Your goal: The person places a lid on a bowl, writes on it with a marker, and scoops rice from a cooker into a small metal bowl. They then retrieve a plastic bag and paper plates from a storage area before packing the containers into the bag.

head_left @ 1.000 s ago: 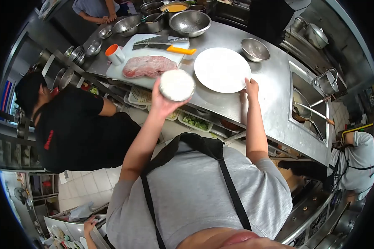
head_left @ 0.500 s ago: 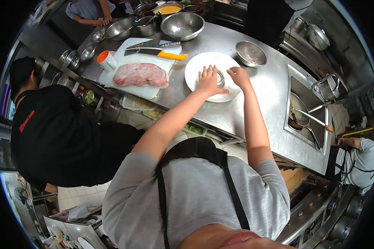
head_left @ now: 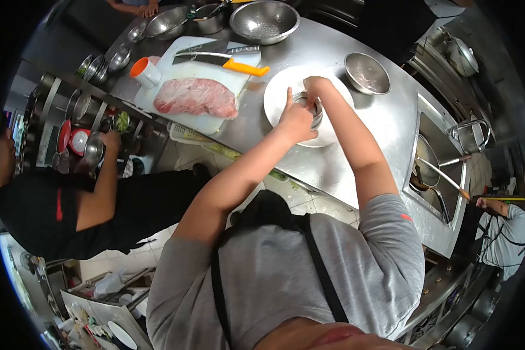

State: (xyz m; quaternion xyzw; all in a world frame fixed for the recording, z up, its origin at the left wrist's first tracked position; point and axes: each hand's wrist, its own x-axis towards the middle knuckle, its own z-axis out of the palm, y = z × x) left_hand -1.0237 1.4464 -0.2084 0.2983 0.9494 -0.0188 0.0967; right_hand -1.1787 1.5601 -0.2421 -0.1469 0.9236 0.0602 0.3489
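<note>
A round metal ring (head_left: 317, 115) sits on the white plate (head_left: 277, 87) at the table's edge. My left hand (head_left: 297, 122) is against the ring's left side, fingers around it, with one finger pointing away and the thumb along the near side. From above, my right hand (head_left: 316, 87) reaches over the ring, its bent fingers pointing down into the opening. The wrist hides most of those fingertips, and what they hold, if anything, cannot be made out. The ring's contents are mostly hidden too.
Left of the plate, a white cutting board (head_left: 216, 125) bears a large slab of raw meat (head_left: 195, 98), an orange-handled knife (head_left: 245, 67) and an orange-and-white cup (head_left: 146, 73). Metal bowls (head_left: 367, 74) stand around. A sink (head_left: 429, 169) lies right; a co-worker in black (head_left: 46, 210) stands left.
My left hand went from lying flat with spread fingers to curling around the ring. My right hand moved left over the ring. The co-worker in black bent toward the shelves, reaching for a bowl.
</note>
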